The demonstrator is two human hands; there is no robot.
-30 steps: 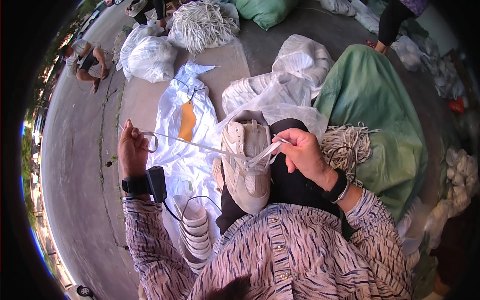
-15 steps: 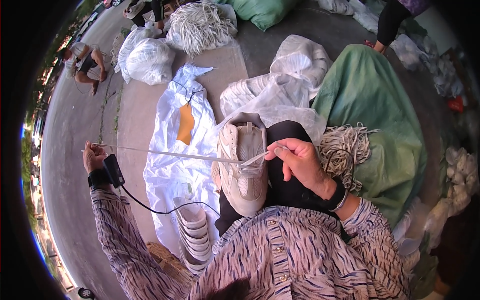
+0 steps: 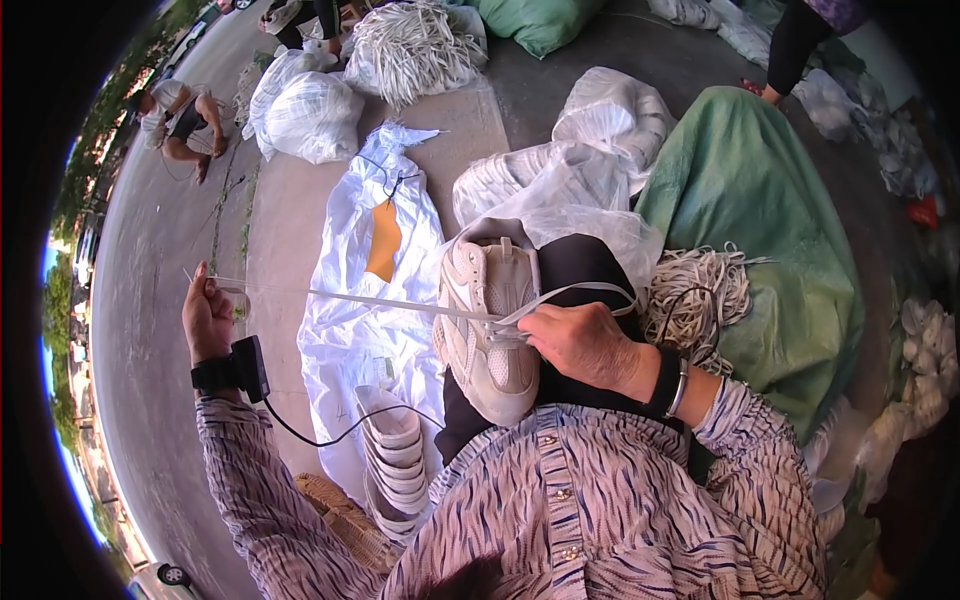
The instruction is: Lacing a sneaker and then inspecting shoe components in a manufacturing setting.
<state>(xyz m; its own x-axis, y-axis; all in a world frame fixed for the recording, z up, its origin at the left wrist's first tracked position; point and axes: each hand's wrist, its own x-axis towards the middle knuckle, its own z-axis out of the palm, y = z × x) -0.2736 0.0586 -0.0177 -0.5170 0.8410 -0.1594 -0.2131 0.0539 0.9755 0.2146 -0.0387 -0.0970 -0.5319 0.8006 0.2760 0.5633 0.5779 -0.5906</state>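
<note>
A beige and white sneaker (image 3: 487, 375) rests on my lap with its toe toward me. From its lower eyelets a flat pale shoelace (image 3: 385, 305) runs taut out to the left. My left hand (image 3: 208, 318), raised far out on that side, is closed round the lace's end, and a thin tip pokes out past the fingers. My right hand (image 3: 590, 345) pinches the lace low on the shoe's front opening. A loose loop of lace curves above that hand. Its fingertips partly hide the lowest eyelets.
Right of my knee, a bundle of laces (image 3: 700, 295) lies on a green sack (image 3: 770, 210). A white sack (image 3: 345, 335) and stacked white shoe pieces (image 3: 393, 465) lie to the left. Ahead are plastic bags (image 3: 560, 180). Another person (image 3: 180, 125) sits at the far left.
My right hand has lowered and moved left onto the shoe's lacing, and a lace loop now arches above it. My left hand has shifted slightly rightward and up, still holding the lace.
</note>
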